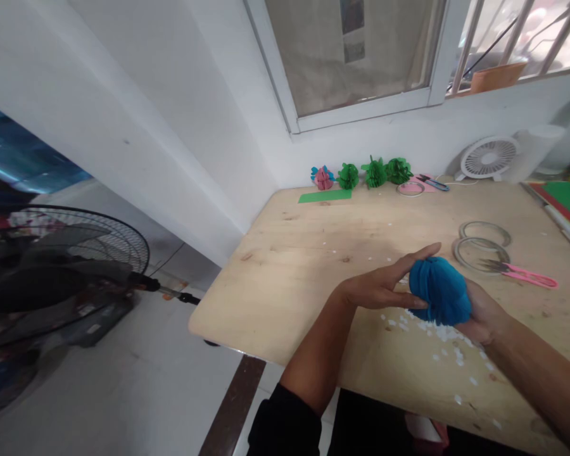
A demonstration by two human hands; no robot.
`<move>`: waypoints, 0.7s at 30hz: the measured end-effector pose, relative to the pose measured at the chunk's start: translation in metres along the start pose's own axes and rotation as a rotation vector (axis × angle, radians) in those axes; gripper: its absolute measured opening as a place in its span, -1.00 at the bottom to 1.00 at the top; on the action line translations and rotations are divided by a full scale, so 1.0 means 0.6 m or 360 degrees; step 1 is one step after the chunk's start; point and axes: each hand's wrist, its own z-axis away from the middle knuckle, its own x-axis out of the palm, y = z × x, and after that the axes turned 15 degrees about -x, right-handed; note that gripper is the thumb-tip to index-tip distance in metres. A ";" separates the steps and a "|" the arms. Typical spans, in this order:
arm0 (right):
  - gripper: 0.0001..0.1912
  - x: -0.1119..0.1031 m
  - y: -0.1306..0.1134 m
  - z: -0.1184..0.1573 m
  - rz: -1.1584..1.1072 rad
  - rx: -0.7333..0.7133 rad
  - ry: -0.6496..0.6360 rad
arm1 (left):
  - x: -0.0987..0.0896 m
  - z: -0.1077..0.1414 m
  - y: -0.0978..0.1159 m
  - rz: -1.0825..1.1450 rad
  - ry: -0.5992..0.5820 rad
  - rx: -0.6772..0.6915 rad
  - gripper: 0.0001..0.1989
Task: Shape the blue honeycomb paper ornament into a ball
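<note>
A blue folded-paper ball, with layered petal-like edges, is held above the front right part of the wooden table. My left hand grips its left side, thumb on the near side and fingers along the far side. From the right, my right hand cups it; most of those fingers are hidden behind the paper. Small white paper scraps lie scattered on the table below both hands. Pink-handled thread snips rest beyond my right hand, partly over a coil of wire.
Along the wall stand a pink-and-blue paper ball and several green ones. Near them are a green paper strip and blue-handled snips. A small white fan stands at the back right; a large black fan is left of the table.
</note>
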 end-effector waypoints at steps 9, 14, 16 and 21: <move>-0.51 -0.012 0.009 0.003 -0.0099 0.0259 -0.0134 | 0.002 0.003 0.016 0.0144 0.0045 0.0011 -0.31; -0.53 0.000 -0.001 0.001 -0.0100 0.0232 -0.0150 | -0.002 -0.002 0.009 0.0282 0.0089 -0.0059 -0.29; -0.59 0.005 -0.004 -0.002 -0.0119 0.0181 -0.0100 | -0.006 -0.005 -0.001 0.0275 0.0118 -0.0057 -0.26; -0.60 0.006 0.004 -0.014 0.0074 -0.0275 0.0050 | -0.015 -0.024 -0.038 0.0178 0.0371 -0.0026 -0.17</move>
